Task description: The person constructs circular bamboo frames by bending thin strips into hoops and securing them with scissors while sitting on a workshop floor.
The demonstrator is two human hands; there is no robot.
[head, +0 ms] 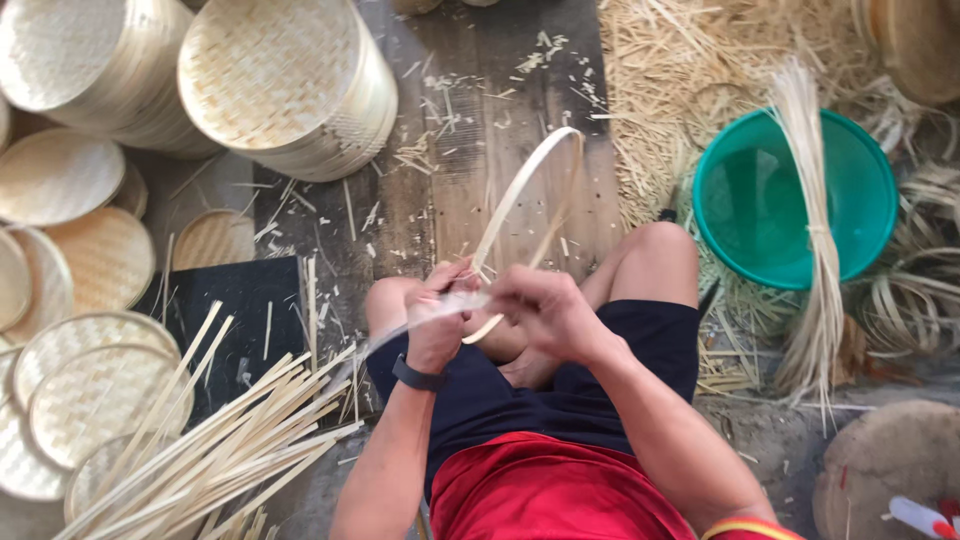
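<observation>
- Left hand (pixel 436 318): fingers clamped on the bamboo strip (pixel 520 200), steadying its loop.
- Right hand (pixel 540 308): fingers pinch the strip's overlap.
- Strip: loop arcs toward 12 o'clock.
- Green basin (pixel 870 200): 2 o'clock.
- Bamboo slats (pixel 200 440): 8 o'clock, within reach.

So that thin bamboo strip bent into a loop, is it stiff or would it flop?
Probably springy: the strip keeps a smooth arc above both hands, left hand and right hand. Likely light, being so thin. It might spring open if released, since the hands pinch its ends together.
</observation>
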